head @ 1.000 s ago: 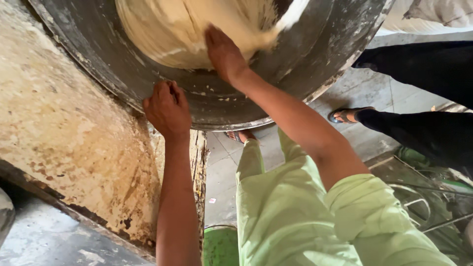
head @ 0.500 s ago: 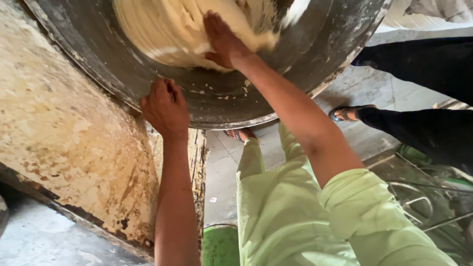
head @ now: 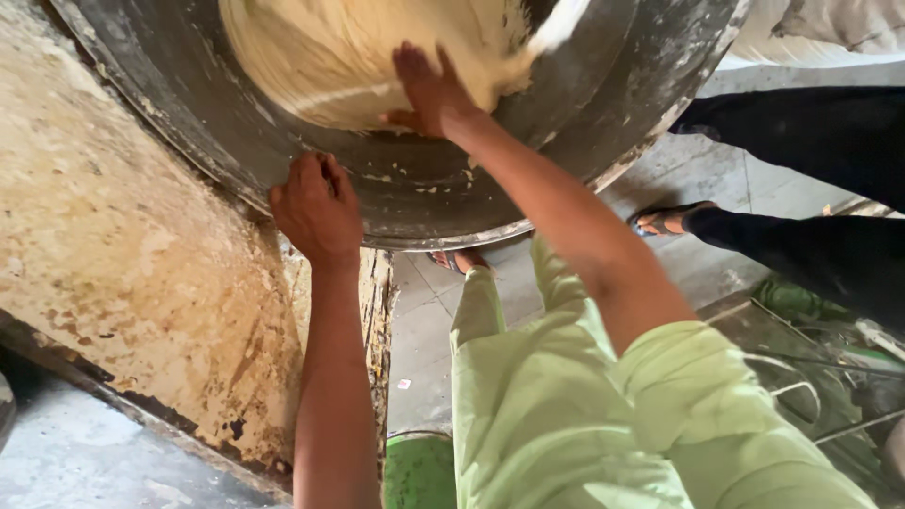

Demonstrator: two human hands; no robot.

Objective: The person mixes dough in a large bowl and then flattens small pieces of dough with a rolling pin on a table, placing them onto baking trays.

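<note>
A large grey metal mixing bowl [head: 603, 123] fills the top of the view and holds a big mass of pale yellow dough [head: 349, 66]. My right hand [head: 429, 90] lies flat against the lower right side of the dough, fingers spread, pressing on it. My left hand [head: 316, 207] curls over the bowl's near rim and grips it. Bits of dough stick to the bowl's inner wall.
The bowl sits on a worn cream-painted machine body [head: 141, 273] at the left. Another person's dark-trousered legs [head: 820, 236] and sandalled foot [head: 665, 219] stand on the tiled floor at the right. A green container [head: 419, 471] is below, and metal wire parts [head: 811, 377] lie at lower right.
My right hand has slid a little higher and leftward over the dough, and the dough mass has shifted in the bowl. My left hand stays gripped on the rim.
</note>
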